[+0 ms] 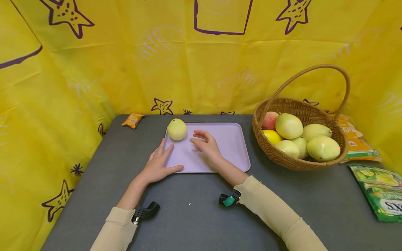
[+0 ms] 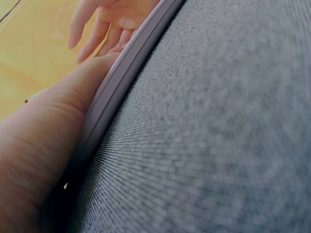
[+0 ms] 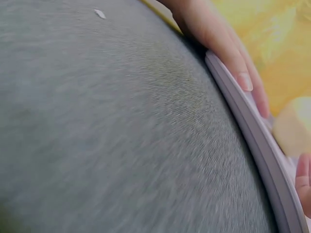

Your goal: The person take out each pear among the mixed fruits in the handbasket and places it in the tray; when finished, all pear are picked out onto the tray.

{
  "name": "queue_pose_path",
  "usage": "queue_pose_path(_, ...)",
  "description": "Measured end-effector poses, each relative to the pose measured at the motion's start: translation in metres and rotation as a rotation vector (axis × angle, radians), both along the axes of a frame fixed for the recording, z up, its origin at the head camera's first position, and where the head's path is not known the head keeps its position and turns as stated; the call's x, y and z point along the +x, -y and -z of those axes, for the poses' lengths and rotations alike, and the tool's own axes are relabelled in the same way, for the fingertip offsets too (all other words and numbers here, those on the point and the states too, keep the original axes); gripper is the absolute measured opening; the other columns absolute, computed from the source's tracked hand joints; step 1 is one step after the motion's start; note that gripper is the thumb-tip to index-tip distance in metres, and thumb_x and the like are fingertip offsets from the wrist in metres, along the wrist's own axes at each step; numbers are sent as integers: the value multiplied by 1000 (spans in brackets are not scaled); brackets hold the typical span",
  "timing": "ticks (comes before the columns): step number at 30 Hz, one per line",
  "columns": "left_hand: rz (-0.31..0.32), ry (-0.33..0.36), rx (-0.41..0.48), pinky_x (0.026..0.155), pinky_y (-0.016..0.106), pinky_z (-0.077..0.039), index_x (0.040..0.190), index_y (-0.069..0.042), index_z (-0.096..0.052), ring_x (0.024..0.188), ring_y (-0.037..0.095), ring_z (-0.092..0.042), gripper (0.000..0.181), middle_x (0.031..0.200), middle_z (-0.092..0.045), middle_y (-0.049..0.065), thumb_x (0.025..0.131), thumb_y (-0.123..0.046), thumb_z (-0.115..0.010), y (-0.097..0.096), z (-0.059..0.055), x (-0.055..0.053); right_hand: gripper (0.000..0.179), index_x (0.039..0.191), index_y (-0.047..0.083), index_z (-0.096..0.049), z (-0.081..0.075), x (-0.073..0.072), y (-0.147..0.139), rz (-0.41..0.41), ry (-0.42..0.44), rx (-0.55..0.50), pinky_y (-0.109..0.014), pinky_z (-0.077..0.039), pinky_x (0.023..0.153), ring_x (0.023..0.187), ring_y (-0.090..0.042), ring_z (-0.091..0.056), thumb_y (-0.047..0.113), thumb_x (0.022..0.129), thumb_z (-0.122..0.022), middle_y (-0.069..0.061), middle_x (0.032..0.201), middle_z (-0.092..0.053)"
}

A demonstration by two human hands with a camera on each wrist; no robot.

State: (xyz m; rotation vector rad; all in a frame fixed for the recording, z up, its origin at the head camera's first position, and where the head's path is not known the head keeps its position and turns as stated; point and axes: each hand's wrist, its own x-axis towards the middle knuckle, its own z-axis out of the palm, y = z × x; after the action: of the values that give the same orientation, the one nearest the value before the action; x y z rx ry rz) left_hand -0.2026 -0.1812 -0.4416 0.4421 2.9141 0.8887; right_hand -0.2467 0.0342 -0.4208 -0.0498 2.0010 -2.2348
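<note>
A round, pale yellow-green fruit (image 1: pixel 177 129) sits at the far left corner of a light purple tray (image 1: pixel 232 146). My left hand (image 1: pixel 159 165) lies over the tray's near left corner with its fingers spread. Its thumb reaches along the near rim, and its fingertips point toward the fruit without gripping it. Over the middle of the tray is my right hand (image 1: pixel 207 146), its fingers loosely bent toward the left with nothing in them. In the right wrist view the left hand (image 3: pixel 228 46) lies at the tray rim (image 3: pixel 257 145), with part of the fruit (image 3: pixel 294 126) beyond it.
Right of the tray stands a wicker basket (image 1: pixel 262 144) holding several pale green fruits, a yellow one and a reddish one. An orange packet (image 1: pixel 355 139) lies behind it, and a green bag (image 1: pixel 378 191) lies nearer. A small orange packet (image 1: pixel 133 120) is at the table's far left.
</note>
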Motion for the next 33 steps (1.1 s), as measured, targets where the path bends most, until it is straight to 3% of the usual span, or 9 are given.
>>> queue_pose_path(11,7,-5,3,108,67,-12,153,-6,-29,141,49,-11,100,161,5,21,80,-61,-70,1,2,-2,35,124,-2,-61,-2,20,-29,-28,37,-44,-29,-50,82,101,-20,-61,5,91,-64,-17,123,-62)
queue_pose_path(18,6,6,-1,107,67,-12,154,-6,-28,142,49,-11,100,161,6,20,81,-61,-69,0,2,-2,39,127,-6,-57,-9,32,-52,-87,52,-26,-32,-50,85,100,-26,-60,12,93,-65,-18,119,-64)
queue_pose_path(25,17,-6,-7,108,66,-10,153,-5,-29,142,50,-11,98,161,6,21,82,-60,-69,0,2,-2,40,127,-10,-53,-20,47,-74,-119,95,-72,-32,-48,85,91,-21,-58,12,94,-62,-4,102,-67)
queue_pose_path(33,24,-6,-7,109,65,-9,153,-4,-29,142,50,-10,98,161,6,21,82,-59,-68,1,2,-2,23,116,2,-62,-29,63,-99,-161,143,-108,-33,-47,88,88,-16,-58,12,96,-60,3,97,-67)
